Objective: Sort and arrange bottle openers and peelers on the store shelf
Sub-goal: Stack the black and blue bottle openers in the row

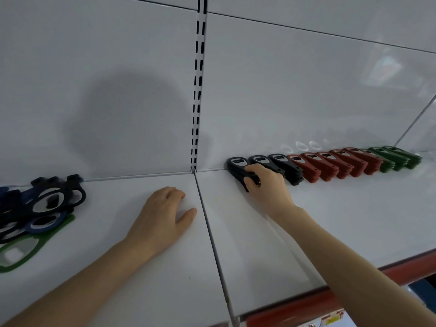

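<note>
Bottle openers (325, 164) sit in a neat row of stacks along the back of the shelf (330, 220), black at the left end, then red, then green toward the right. I have the right hand (264, 182) on the leftmost black stack (237, 165), fingers curled round its near ends and gripping them. The left hand (162, 218) lies palm down on the shelf, fingers relaxed and holding nothing, just left of the seam between the two shelf boards. Well apart, at the far left, I see a loose pile (44, 206) of overlapping black, blue and green pieces; I cannot tell openers from peelers there. A slotted upright (198, 90) runs up the back wall above the seam.
</note>
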The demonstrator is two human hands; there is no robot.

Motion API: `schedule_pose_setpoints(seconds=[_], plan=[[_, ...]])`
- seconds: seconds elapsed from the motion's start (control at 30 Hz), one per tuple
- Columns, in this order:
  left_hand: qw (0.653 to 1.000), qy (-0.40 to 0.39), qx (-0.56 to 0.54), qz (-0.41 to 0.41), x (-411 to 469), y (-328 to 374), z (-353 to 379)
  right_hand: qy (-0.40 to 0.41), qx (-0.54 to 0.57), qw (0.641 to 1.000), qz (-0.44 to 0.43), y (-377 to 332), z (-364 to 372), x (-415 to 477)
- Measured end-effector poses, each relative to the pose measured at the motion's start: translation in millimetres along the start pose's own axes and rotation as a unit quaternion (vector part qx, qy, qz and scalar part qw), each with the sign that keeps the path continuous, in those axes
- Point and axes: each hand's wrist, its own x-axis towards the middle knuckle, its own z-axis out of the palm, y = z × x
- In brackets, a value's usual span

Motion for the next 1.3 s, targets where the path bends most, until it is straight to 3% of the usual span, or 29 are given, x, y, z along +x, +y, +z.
schedule_pose_setpoints(seconds=[0.27,0.8,1.13,1.3], plan=[[1.0,-0.002,0.0,0.004,0.5,-0.1,-0.1,-0.045,-0.011,0.999,-0.005,1.9,2.6,-3.3],[1.0,0.0,-0.006,0.005,-0.2,0.6,-0.4,-0.034,-0.042,0.998,-0.018,3.9,2.1,-2.8],[1.0,-0.011,-0.009,-0.004,0.1,-0.5,-0.2,0.046,-0.016,0.999,-0.014,0.9,2.4,-1.5],[1.0,-0.003,-0.008,-0.002,0.3,0.0,-0.3,0.032,-0.03,0.999,-0.007,-0.7,4.2,0.9]])
